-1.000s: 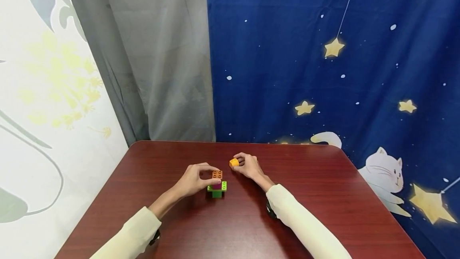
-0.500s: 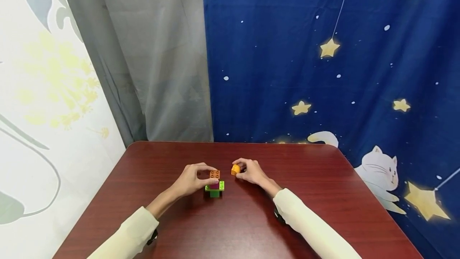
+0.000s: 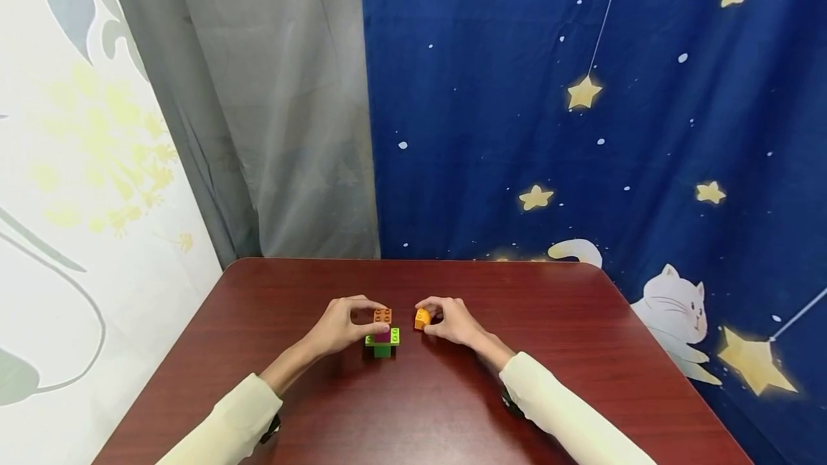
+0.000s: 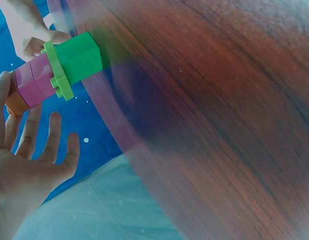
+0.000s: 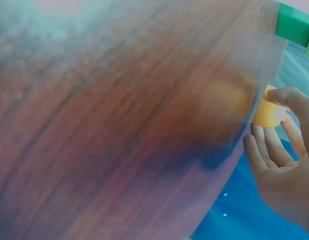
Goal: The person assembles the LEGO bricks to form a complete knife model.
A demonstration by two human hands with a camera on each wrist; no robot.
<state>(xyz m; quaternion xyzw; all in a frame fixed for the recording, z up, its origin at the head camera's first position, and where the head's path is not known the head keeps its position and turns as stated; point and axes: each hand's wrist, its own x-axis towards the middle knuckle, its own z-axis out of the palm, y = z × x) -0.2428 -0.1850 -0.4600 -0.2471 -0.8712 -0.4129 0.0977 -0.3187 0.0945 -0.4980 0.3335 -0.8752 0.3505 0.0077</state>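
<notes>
My left hand [image 3: 341, 325] pinches the top of a small toy-brick stack between thumb and fingers. An orange brick [image 3: 382, 315] with studs tops it. Below come magenta bricks [image 4: 34, 80], a lime-green plate [image 4: 58, 70] that juts out on both sides, and a darker green brick [image 4: 82, 57] at the bottom. To the right of the stack, my right hand [image 3: 456, 321] pinches a yellow-orange brick [image 3: 422, 318] with one curved side. That brick [image 5: 268, 112] sits between thumb and fingertips in the right wrist view, apart from the stack, whose green end [image 5: 293, 25] shows at the corner.
A dark red-brown wooden table [image 3: 413, 415] lies under both hands, with rounded far corners. Behind its far edge hang a grey curtain [image 3: 304, 128] and a blue curtain [image 3: 465, 149] with stars and a cat. A white patterned cloth [image 3: 97, 293] hangs at the left.
My right hand has drawn the yellow-orange brick nearer to me, level with the stack's top, and turned it somewhat. My left hand keeps its hold; the head view has shifted slightly.
</notes>
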